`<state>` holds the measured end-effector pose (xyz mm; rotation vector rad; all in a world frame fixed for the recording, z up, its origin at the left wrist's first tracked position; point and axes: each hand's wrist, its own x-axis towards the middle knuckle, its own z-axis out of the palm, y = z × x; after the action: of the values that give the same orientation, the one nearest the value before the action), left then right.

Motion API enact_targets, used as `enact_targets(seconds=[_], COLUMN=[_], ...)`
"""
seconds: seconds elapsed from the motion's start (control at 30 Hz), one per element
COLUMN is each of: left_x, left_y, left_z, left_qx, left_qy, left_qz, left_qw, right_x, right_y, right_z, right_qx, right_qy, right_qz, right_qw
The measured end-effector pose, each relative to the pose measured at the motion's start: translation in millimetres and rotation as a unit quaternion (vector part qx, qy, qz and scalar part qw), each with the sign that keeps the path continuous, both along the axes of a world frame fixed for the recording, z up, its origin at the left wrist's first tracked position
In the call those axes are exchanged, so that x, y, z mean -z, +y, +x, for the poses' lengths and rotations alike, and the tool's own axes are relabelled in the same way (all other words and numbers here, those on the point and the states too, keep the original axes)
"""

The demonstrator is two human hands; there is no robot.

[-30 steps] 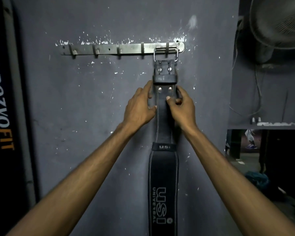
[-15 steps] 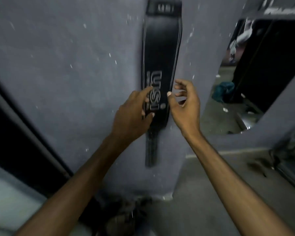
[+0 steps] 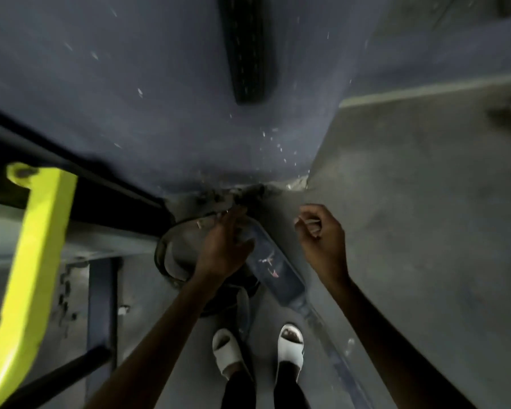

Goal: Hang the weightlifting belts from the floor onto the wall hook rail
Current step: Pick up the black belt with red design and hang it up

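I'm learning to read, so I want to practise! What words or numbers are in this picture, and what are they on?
No text can be read here.
Blue belt on the floor: small red and white marks, too blurred to read.
Black hanging belt: no lettering shows.

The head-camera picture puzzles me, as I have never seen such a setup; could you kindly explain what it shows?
There is no machine: a person wears a camera on the head, and it looks down at their own arms and white sandals. On the grey floor by the wall lie a coiled dark belt and a flat bluish belt. The left hand reaches over them with fingers stretched; blur hides whether it touches. The right hand is loosely curled and holds nothing. Up the wall, the tail of a hung black belt shows. The yellow bar belongs to some equipment.
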<state>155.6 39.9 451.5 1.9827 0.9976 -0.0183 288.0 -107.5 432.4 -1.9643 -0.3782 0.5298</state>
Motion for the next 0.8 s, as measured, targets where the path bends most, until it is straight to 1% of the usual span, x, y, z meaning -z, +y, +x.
enact_targets(seconds=[0.07,0.17,0.37,0.47,0.57,0.63,0.7,0.8], left_x=[75,181,365,444,492,508,512,495], left_y=[-15,-30,-38,-35,-34,-36,-38,-36], left_z=[-11,-23,-33,-32,-28,-25,-24,-27], left_qx=[-0.029,-0.053,-0.134,-0.17,-0.227,-0.273,-0.323,-0.372], left_qy=[0.03,0.077,0.102,0.127,0.118,0.108,0.083,0.068], left_qz=[-0.052,-0.093,-0.192,-0.21,-0.223,-0.258,-0.293,-0.316], left_qw=[0.998,0.991,0.967,0.954,0.941,0.921,0.896,0.87], right_x=[71,166,330,399,454,479,489,474], right_y=[-17,-32,-38,-33,-23,-15,-5,5], right_z=[-11,-25,-42,-42,-38,-33,-29,-23], right_qx=[-0.007,-0.023,-0.054,-0.063,-0.083,-0.106,-0.115,-0.101], right_qy=[0.028,0.054,0.069,0.091,0.096,0.12,0.167,0.199], right_qz=[-0.035,-0.079,-0.119,-0.145,-0.169,-0.203,-0.219,-0.211], right_qw=[0.999,0.995,0.989,0.983,0.977,0.966,0.954,0.952])
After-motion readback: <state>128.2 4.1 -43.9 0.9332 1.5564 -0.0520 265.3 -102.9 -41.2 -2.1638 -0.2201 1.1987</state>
